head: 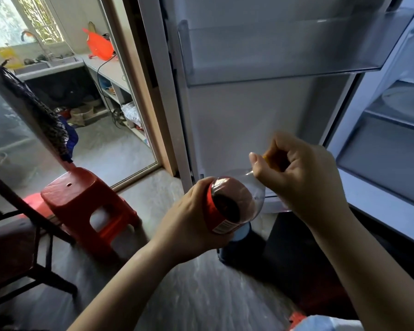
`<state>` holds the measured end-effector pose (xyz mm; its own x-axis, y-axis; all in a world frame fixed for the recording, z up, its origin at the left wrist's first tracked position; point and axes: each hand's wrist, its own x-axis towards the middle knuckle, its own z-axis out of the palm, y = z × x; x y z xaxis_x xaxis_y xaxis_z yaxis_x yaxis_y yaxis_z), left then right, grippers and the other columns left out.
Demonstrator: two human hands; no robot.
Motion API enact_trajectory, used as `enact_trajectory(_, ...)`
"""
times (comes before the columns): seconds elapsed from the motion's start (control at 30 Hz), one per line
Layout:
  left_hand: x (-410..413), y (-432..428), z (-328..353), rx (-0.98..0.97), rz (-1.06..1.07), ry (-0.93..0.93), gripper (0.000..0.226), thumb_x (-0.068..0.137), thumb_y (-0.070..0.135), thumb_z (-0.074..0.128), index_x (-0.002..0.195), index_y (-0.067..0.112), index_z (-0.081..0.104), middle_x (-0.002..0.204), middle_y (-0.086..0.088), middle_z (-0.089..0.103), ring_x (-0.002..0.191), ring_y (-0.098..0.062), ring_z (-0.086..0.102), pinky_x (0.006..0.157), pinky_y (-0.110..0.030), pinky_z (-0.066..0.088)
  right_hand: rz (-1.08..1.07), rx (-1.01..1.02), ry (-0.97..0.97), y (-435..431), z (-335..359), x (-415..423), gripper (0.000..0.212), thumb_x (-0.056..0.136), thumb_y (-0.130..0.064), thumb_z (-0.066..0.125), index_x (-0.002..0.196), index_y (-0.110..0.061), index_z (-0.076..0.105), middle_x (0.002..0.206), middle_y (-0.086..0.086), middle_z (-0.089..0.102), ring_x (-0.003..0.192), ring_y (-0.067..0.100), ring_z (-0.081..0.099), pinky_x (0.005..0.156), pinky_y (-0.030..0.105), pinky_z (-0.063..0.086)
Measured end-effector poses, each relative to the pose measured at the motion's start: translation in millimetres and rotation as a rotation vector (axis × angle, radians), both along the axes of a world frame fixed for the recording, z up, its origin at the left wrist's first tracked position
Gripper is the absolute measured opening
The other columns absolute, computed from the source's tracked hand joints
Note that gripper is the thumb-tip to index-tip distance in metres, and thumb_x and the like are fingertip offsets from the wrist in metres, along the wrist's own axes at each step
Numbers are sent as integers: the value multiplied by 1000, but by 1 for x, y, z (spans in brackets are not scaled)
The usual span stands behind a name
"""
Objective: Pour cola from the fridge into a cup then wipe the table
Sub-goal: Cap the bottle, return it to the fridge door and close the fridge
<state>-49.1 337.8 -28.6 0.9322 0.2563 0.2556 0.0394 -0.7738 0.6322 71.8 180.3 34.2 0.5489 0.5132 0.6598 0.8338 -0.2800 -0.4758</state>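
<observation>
- Fridge door (261,115) stands open, shelves bare.
- Cola bottle (230,206), tilted, is held before it.
- Left hand (191,225) wraps the label: keep firm.
- Right hand (301,173) pinches the cap (267,156); twist slowly, bottle upright.

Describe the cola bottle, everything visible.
The cola bottle is clear plastic with a red label that shows a barcode patch. Dark cola fills the lower body; the shoulder toward the neck looks empty. It is tilted, neck up and to the right, held in the air in front of the open fridge door. The left hand wraps the labelled body. The right hand closes around the neck, where an orange-yellow cap peeks out between its fingers. Nothing else touches it.
</observation>
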Motion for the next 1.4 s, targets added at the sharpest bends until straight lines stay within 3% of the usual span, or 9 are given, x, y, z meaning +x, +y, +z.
enact_trajectory(0.17,9,-1,-1,22,29,-30,87,55,48,83,128,38,37,113,20,56,89,-5,61,69,-24,54,-6,-118,191,-5,-1,3,54,69,-75,45,96,-29,51,71,-13,57,63,2,56,56,17,46)
enact_trajectory(0.33,29,-4,-4,17,-32,-83,89,55,43,87,128,31,39,114,17,54,97,-4,57,73,-21,47,-42,-93,104,-10,-4,9,50,76,-69,47,87,-21,54,67,-6,59,59,9,56,56,38,51)
enact_trajectory(0.5,63,-3,-18,-12,-184,-103,105,59,49,80,143,11,29,137,-5,50,121,-19,53,96,-38,49,-127,-70,-106,-15,-1,21,45,84,-58,48,91,-14,55,70,-9,54,57,10,51,54,16,41)
enact_trajectory(0.6,76,3,-33,72,-170,27,109,67,59,74,149,14,17,154,-7,31,138,-23,35,112,-36,32,-221,-74,-165,-23,2,33,41,85,-52,52,91,-12,56,74,-8,51,60,11,48,58,12,32)
enact_trajectory(0.67,79,7,-50,134,-150,170,100,78,52,69,151,15,13,158,-5,22,143,-20,24,113,-30,22,-275,-81,-168,-28,4,44,41,84,-51,53,92,-11,56,76,-6,51,63,14,47,58,20,31)
enact_trajectory(0.83,78,16,-98,369,-121,405,85,93,52,47,153,15,-1,161,-5,2,148,-22,-1,119,-35,4,-343,-91,-164,-35,-5,72,41,84,-47,55,95,-8,57,82,6,60,70,15,46,64,25,31)
enact_trajectory(1.03,76,15,-110,516,-122,429,84,95,53,41,152,14,-6,161,-5,-6,147,-21,-8,116,-33,-9,-371,-90,-137,-29,-31,98,41,84,-49,52,92,-9,55,81,6,58,70,16,44,61,27,30)
enact_trajectory(1.2,75,16,-112,472,-122,410,84,93,49,47,152,17,-4,161,-1,-3,147,-17,-9,117,-31,-9,-338,-142,-119,-16,-53,125,34,85,-46,55,87,-12,52,80,-4,47,71,17,43,60,28,31)
enact_trajectory(1.4,75,18,-113,492,-119,426,83,94,49,46,152,17,-2,161,0,-4,147,-16,-11,117,-31,-10,-380,-258,-104,-2,-73,149,30,86,-41,60,91,-13,51,87,4,57,77,23,51,60,30,35)
